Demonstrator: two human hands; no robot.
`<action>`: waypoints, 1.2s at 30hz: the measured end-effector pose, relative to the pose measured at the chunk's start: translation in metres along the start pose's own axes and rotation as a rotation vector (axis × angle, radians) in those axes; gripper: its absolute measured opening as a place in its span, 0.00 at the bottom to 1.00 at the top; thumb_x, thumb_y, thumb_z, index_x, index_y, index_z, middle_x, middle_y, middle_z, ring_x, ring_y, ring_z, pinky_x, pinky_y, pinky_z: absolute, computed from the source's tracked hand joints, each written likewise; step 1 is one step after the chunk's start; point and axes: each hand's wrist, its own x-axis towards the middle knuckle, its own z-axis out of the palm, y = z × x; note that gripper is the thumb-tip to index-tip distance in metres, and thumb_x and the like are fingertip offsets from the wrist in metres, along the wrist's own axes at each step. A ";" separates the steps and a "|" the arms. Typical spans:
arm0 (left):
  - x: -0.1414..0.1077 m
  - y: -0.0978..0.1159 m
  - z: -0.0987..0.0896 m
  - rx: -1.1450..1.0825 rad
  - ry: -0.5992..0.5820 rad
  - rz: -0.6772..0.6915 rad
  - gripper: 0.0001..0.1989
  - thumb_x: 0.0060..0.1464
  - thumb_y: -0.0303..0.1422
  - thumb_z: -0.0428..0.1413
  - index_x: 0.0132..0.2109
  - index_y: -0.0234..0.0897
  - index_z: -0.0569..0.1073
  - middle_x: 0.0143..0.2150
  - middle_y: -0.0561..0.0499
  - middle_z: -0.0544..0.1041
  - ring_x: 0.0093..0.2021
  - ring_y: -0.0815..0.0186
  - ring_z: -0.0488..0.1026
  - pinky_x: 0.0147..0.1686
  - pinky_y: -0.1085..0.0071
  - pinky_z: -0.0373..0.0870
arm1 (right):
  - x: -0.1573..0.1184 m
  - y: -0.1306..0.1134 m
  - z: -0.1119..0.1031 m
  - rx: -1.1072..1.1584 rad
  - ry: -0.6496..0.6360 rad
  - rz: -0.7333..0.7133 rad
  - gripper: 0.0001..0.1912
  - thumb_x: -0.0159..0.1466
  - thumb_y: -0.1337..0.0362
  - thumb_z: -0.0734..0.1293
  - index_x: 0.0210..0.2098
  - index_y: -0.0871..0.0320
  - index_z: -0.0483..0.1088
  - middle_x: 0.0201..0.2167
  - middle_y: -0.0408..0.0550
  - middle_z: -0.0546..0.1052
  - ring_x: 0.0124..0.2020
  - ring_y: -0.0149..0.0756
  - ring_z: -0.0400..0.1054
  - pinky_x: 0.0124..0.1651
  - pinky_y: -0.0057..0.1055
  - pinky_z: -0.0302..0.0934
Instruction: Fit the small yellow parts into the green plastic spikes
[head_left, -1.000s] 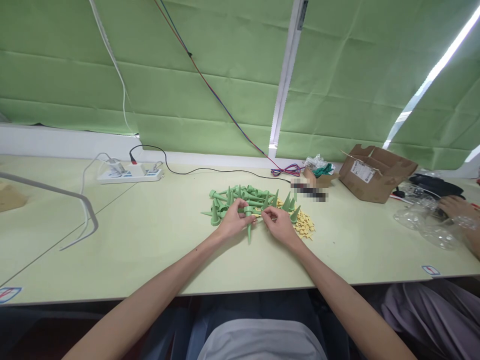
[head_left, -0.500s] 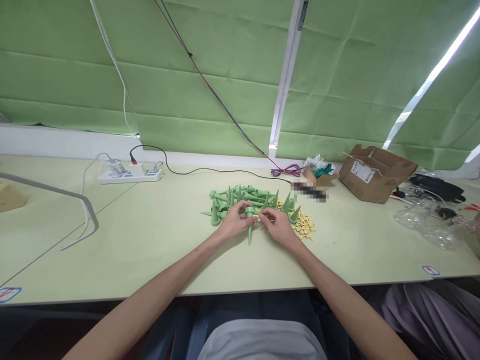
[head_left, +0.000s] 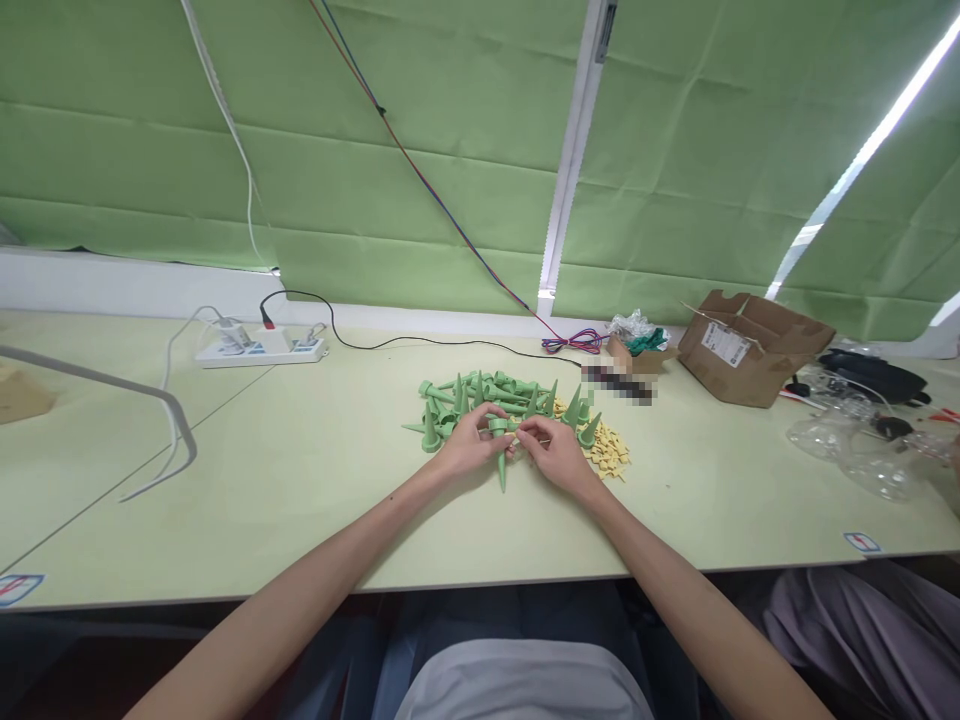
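Observation:
My left hand (head_left: 468, 446) is closed round a green plastic watering spike (head_left: 502, 472), whose pointed end hangs down over the table and whose wide cap is at the fingers. Against the side of that spike, my right hand (head_left: 556, 452) is pinched; a bit of yellow shows at its fingertips, too small and covered to make out fully. Just behind both hands lies a heap of similar green spikes (head_left: 430, 432), several standing point up. A pile of small yellow plastic pieces (head_left: 609, 452) spreads beside my right hand, partly under the green ones.
A white power strip (head_left: 262, 346) sits at the back left, its black cable running along the table. Toward the back right stand an open cardboard box (head_left: 739, 350) and clear plastic items (head_left: 874, 455). A grey bent bar (head_left: 169, 400) reaches in from the left. At the right is another person's leg (head_left: 862, 630).
The spike in my left hand has tilted and sunk slightly, its tip shifting a little right. My right fingers stay against it, almost unmoved.

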 end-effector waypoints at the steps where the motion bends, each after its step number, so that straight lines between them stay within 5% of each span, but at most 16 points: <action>1: 0.000 0.000 0.000 0.009 -0.004 0.000 0.19 0.49 0.39 0.62 0.45 0.37 0.67 0.25 0.53 0.76 0.32 0.62 0.77 0.37 0.64 0.68 | 0.000 0.000 0.000 0.004 -0.004 -0.001 0.09 0.64 0.58 0.63 0.34 0.57 0.71 0.30 0.48 0.77 0.29 0.36 0.71 0.30 0.30 0.63; 36: -0.005 0.005 0.001 -0.014 -0.186 -0.037 0.18 0.54 0.41 0.58 0.46 0.38 0.64 0.26 0.51 0.76 0.30 0.64 0.76 0.33 0.68 0.70 | 0.000 0.000 0.000 0.010 -0.048 0.016 0.12 0.65 0.56 0.62 0.32 0.57 0.68 0.22 0.43 0.71 0.22 0.33 0.65 0.27 0.29 0.59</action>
